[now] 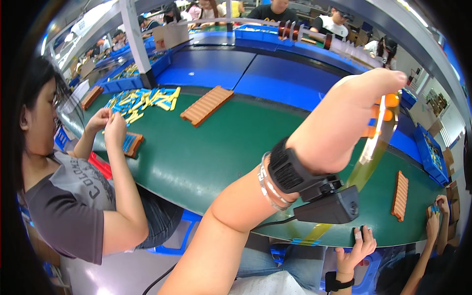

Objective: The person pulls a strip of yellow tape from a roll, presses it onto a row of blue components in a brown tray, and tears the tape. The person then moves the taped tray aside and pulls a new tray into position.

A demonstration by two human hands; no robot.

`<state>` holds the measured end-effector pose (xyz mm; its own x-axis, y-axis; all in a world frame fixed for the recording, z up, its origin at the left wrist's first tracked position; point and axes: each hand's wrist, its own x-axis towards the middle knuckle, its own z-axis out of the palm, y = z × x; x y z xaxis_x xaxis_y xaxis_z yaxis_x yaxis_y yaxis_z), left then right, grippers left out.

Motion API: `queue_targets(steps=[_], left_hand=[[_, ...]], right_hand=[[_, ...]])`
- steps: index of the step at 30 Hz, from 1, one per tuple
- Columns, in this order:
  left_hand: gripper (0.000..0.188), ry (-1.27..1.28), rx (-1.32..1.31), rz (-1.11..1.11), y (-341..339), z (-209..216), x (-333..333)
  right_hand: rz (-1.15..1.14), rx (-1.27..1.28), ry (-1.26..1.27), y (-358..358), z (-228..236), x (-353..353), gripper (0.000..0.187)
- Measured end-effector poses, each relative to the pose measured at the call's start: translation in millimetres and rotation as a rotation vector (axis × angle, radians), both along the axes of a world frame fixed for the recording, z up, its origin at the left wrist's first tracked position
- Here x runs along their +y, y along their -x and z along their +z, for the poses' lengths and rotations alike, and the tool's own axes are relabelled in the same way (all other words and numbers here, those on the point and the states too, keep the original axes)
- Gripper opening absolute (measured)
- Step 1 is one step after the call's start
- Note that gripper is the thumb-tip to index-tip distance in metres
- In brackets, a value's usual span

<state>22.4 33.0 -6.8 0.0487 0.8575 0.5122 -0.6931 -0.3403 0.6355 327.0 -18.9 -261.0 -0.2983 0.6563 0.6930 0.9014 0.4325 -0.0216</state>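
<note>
My left hand (361, 101) is raised over the right side of the green table, with orange covers on its fingertips. A glossy see-through yellow tape strip (361, 182) runs from beside those fingertips down towards the table's near edge; my wrist and its device hide part of it. The fingers curl against the strip, though the grip itself is partly hidden. At the strip's lower end lie small blue pieces (306, 242). Right of them, my right hand (358, 244) rests at the near edge, fingers apart, with pale covers on some fingertips and nothing visible held.
A ridged orange-brown block (206, 105) lies at the far left, another (400, 196) at right. A co-worker (73, 196) at left handles small pieces beside a blue-and-yellow pile (142, 101). Tape rolls (290, 32) hang on a rod beyond. Another person's hands (435, 216) work at far right.
</note>
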Motion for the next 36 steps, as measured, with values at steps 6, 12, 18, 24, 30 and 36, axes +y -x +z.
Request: queue_targets(steps=[6, 12, 18, 24, 30, 36], left_hand=[[0.025, 0.067, 0.039, -0.116, 8.5, 4.1, 0.8], [0.027, 0.116, 0.029, -0.155, 9.6, -0.3, 9.2], [0.033, 0.086, -0.019, -0.151, 13.4, 2.5, 5.0], [0.05, 0.043, 0.009, -0.235, 25.7, -8.4, 9.5], [0.071, -0.005, -0.008, -0.274, 28.3, -10.5, 6.5], [0.075, -0.036, 0.014, -0.293, 31.2, -7.0, 6.8]], right_hand=[[-0.005, 0.02, -0.165, -5.8, -24.4, 7.9, 0.08], [-0.008, 0.026, -0.191, -0.8, -24.1, 9.8, 0.075], [0.04, 0.062, -0.217, 4.1, -21.1, 17.0, 0.07], [0.045, 0.082, -0.215, 4.3, -25.9, 12.5, 0.072], [0.047, 0.1, -0.223, 4.2, -26.8, 8.6, 0.071], [0.038, 0.093, -0.226, 0.4, -30.9, 9.6, 0.072]])
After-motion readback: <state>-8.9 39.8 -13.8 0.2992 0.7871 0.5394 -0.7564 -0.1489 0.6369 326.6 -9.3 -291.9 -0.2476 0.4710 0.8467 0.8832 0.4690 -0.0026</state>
